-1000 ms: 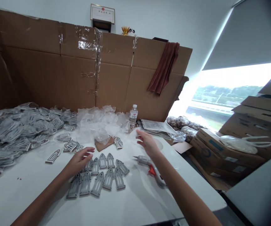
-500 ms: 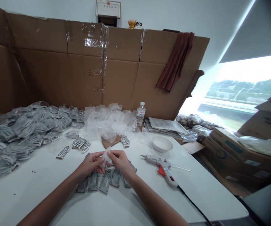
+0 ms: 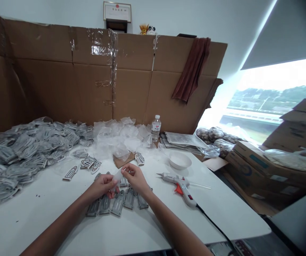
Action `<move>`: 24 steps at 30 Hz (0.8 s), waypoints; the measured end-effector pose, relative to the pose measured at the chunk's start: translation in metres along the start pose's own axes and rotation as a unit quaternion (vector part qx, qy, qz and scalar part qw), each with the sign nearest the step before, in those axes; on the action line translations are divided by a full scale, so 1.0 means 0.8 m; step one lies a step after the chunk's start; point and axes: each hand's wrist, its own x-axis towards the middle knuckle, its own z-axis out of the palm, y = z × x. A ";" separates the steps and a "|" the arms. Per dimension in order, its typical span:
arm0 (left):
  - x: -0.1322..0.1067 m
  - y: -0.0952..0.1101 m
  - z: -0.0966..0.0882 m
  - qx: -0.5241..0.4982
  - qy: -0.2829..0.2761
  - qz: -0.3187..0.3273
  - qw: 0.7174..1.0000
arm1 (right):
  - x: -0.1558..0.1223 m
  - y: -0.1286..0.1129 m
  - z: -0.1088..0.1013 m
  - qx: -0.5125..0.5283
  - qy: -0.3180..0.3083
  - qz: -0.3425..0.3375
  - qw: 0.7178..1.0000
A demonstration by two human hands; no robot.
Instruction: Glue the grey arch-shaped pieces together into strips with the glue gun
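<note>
Between my two hands is a small translucent white plastic bag (image 3: 118,176). My left hand (image 3: 102,185) pinches its lower left side. With thumb and forefinger, my right hand (image 3: 135,179) grips its upper right edge. I cannot make out whether anything is inside the bag. Below and partly behind my hands, several grey arch-shaped pieces (image 3: 118,204) lie in rows on the white table (image 3: 62,217). Further off, a few white-and-brown arch pieces (image 3: 70,173) lie loose to the left, and another arch piece (image 3: 139,158) rests beyond my right hand.
A corded glue gun (image 3: 182,186) lies at the right, near a white bowl (image 3: 180,161). Bagged grey pieces (image 3: 36,142) are heaped at the left. Crumpled plastic bags (image 3: 121,135), a water bottle (image 3: 156,128) and flat sheets (image 3: 182,139) stand before a cardboard wall (image 3: 89,85).
My right hand has drawn slightly up and the bag appears more stretched between my hands. The whole view has shifted a little, with the surroundings sliding left.
</note>
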 end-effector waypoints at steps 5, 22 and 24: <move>0.000 0.000 0.001 0.016 0.010 -0.010 1.000 | 0.003 -0.009 -0.017 -0.035 0.010 0.015 0.999; 0.002 0.005 -0.014 0.025 0.121 -0.006 0.992 | 0.017 0.011 -0.052 -0.265 -0.023 0.142 0.954; 0.001 0.005 -0.014 0.026 0.117 -0.008 0.993 | 0.016 0.016 -0.045 -0.271 -0.023 0.145 0.951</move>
